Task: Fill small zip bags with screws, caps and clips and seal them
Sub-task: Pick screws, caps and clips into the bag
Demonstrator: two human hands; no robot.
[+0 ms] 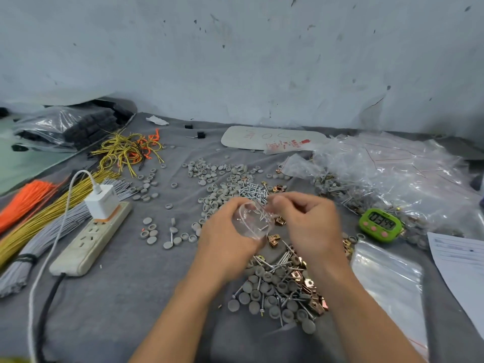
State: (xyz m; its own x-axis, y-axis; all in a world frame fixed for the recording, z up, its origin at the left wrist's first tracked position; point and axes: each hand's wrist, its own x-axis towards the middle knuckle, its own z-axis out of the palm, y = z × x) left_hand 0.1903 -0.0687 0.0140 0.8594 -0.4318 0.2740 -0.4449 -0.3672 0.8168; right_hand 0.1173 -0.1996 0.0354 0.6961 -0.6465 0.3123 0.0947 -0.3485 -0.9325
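**packer_q:** where's the bag he's working on? I only see clutter.

**binrat:** Start big. Grey-clothed desk [131, 297], and on its right a heap of filled bags [392, 174] (shiny, hard to count). The hands meet mid-desk. The left hand [225, 231] curls round the small zip bag [251, 221] from the left and underneath. The right hand [306, 221] has its fingertips bunched in a pinch at the bag's upper-right edge. So the bag sits between them, raised off the cloth, touching both.

**packer_q:** which way does it point?

**binrat:** It's bellied out, so I can't call the long axis cleanly. My guess is the mouth faces up and toward the right hand. A few screws show inside. The loose pile [277, 286] of screws, caps and clips lies just below the wrists, on the person's side, nearer the right hand. I'd bet that hand does the next grab while the left keeps the mouth open.

**packer_q:** any text?

**binrat:** The green timer [381, 224] off to the right reads 03:44. A flat white bag [272, 138] at the back has red print and handwriting, both too blurry to read.
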